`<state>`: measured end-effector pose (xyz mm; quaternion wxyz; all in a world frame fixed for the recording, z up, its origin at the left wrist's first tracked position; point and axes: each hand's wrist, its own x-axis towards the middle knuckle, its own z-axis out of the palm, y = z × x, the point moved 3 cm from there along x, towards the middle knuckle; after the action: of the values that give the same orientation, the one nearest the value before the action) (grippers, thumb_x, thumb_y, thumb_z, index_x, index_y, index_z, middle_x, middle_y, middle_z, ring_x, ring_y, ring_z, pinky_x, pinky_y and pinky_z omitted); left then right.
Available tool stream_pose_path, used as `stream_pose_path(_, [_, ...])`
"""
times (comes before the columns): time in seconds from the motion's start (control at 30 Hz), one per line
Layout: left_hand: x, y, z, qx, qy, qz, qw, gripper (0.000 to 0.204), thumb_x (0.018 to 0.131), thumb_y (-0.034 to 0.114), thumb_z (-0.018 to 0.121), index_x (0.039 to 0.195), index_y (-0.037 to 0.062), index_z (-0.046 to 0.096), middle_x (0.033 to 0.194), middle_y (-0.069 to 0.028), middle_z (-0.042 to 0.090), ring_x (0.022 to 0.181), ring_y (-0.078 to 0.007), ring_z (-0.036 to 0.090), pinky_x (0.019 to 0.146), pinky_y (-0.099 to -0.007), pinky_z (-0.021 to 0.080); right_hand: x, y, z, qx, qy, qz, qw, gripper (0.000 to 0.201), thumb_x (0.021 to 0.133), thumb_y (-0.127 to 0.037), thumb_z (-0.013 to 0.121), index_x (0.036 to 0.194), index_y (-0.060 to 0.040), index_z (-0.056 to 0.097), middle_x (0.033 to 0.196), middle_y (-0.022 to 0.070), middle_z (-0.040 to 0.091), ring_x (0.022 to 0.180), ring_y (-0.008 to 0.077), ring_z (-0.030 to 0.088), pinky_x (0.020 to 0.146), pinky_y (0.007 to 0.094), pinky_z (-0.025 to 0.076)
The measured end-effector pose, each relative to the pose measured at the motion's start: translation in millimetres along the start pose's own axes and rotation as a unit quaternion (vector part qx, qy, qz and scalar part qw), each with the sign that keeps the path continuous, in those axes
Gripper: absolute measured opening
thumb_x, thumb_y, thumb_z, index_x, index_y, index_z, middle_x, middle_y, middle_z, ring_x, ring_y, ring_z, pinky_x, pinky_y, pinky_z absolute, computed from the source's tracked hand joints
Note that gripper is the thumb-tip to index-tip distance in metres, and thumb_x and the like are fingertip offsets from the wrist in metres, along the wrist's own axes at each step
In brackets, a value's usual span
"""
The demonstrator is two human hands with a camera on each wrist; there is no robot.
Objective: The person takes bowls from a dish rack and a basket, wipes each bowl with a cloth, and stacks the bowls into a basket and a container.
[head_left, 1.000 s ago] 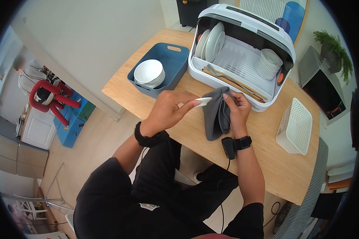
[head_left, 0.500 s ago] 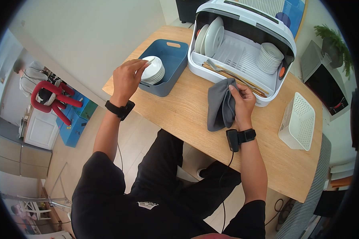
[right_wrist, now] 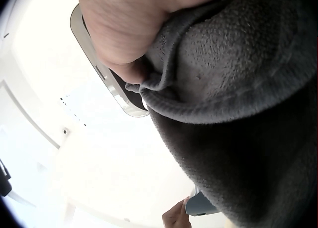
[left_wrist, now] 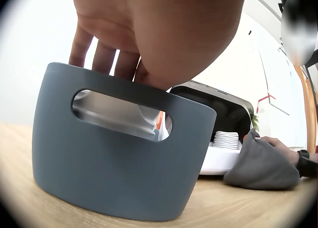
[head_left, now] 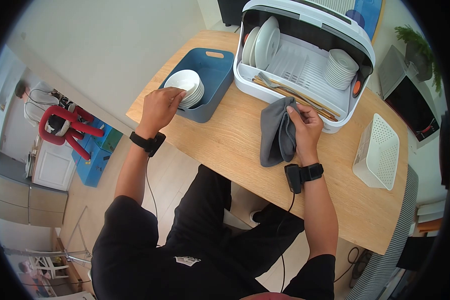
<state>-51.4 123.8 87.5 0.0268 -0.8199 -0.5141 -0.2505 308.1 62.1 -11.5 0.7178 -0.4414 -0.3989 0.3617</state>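
Note:
My left hand (head_left: 159, 109) is at the near rim of a blue-grey basket (head_left: 217, 95), beside a stack of white bowls (head_left: 182, 80) inside it. Its thumb and fingers pinch what looks like a small white spoon, now mostly lost against the bowls. In the left wrist view the fingers (left_wrist: 102, 56) reach down behind the basket's rim. My right hand (head_left: 307, 127) grips a folded grey cloth (head_left: 275, 132) by its upper edge, close over the table. The right wrist view shows its thumb side pressed into the cloth's hemmed fold.
An open white dish cabinet (head_left: 245, 75) stands behind the cloth. It holds upright plates (head_left: 267, 45), a stack of small dishes (head_left: 341, 70), and chopsticks (head_left: 305, 102) with a fork in the front tray. A perforated white basket (head_left: 377, 152) stands on the table (head_left: 225, 135) at right.
My left hand has gone from beside the cloth, leftward to the bowls, carrying the white spoon, and then dropped slightly. My right hand has kept the cloth, shifting a little to the right.

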Motion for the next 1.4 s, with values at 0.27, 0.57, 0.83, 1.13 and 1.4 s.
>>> stream_pose_path(0.27, [2, 3, 5, 0.003, -0.077, 0.031, 0.997, 0.037, 0.102, 0.037, 0.054, 0.101, 0.0050, 0.072, 0.085, -0.0119, 0.071, 0.084, -0.0330, 0.064, 0.098, -0.0453, 0.044, -2, 0, 0, -0.007, 0.000, -0.004, 1.000, 0.018, 0.087, -0.001, 0.078, 0.101, 0.0036, 0.068, 0.099, 0.0077, 0.072, 0.090, 0.0118, 0.068, 0.081, 0.0239, 0.054])
stream_pose_path(0.57, [8, -1, 10, 0.013, -0.025, 0.032, 0.999, 0.052, 0.098, 0.053, 0.056, 0.107, 0.0053, 0.074, 0.116, -0.0150, 0.072, 0.108, -0.0312, 0.065, 0.116, -0.0635, 0.023, 0, 6, -1, 0.009, -0.005, -0.012, 1.000, 0.018, 0.086, -0.001, 0.079, 0.100, 0.0035, 0.068, 0.097, 0.0082, 0.072, 0.088, 0.0116, 0.068, 0.078, 0.0238, 0.055])
stream_pose_path(0.83, [19, 4, 11, 0.029, -0.103, 0.017, 0.994, 0.047, 0.097, 0.048, 0.062, 0.109, 0.0049, 0.074, 0.115, -0.0162, 0.072, 0.110, -0.0337, 0.064, 0.115, -0.0616, 0.025, 0, 4, 4, 0.036, 0.002, -0.016, 0.999, 0.019, 0.085, -0.003, 0.080, 0.100, 0.0038, 0.069, 0.094, 0.0081, 0.073, 0.082, 0.0104, 0.068, 0.071, 0.0224, 0.055])
stream_pose_path(1.13, [62, 123, -11, -0.128, -0.033, 0.180, 0.975, 0.046, 0.088, 0.033, 0.077, 0.122, 0.0033, 0.069, 0.122, -0.0176, 0.069, 0.103, -0.0309, 0.067, 0.087, -0.0382, 0.053, 0, -1, 6, 0.005, -0.030, -0.013, 0.999, 0.018, 0.088, -0.002, 0.078, 0.102, 0.0032, 0.070, 0.096, 0.0076, 0.074, 0.083, 0.0081, 0.069, 0.073, 0.0198, 0.056])
stream_pose_path(1.4, [134, 211, 40, -0.215, -0.123, 0.253, 0.935, 0.051, 0.092, 0.040, 0.072, 0.128, 0.0038, 0.066, 0.121, -0.0197, 0.068, 0.108, -0.0325, 0.066, 0.087, -0.0382, 0.053, 2, -2, 4, 0.011, -0.015, -0.014, 1.000, 0.020, 0.087, -0.004, 0.079, 0.103, 0.0033, 0.070, 0.096, 0.0081, 0.074, 0.082, 0.0079, 0.068, 0.072, 0.0207, 0.055])
